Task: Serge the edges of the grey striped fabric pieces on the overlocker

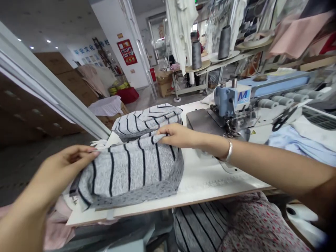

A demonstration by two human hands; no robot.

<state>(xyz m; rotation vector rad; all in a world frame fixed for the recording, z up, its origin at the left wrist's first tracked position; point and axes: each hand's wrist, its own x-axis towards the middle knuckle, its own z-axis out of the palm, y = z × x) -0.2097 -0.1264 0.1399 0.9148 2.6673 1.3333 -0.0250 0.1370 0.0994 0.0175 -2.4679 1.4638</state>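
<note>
A grey fabric piece with black stripes (135,166) lies over the left part of the white table, its upper edge raised between my hands. My left hand (69,161) pinches that edge at its left corner, thumb against fingers. My right hand (175,135), with a silver bangle on the wrist, pinches the same edge farther right. Behind it rests a folded stack of the same striped fabric (147,119). To the right of my right hand stands a blue and white sewing machine (227,101) with a grey metal plate.
Black scissors (282,119), grey thread spools (285,100) and light blue cloth (304,141) are at the right. A white metal post (52,77) slants across the left. More striped fabric (201,224) hangs below the table edge. A person (202,49) is in the background.
</note>
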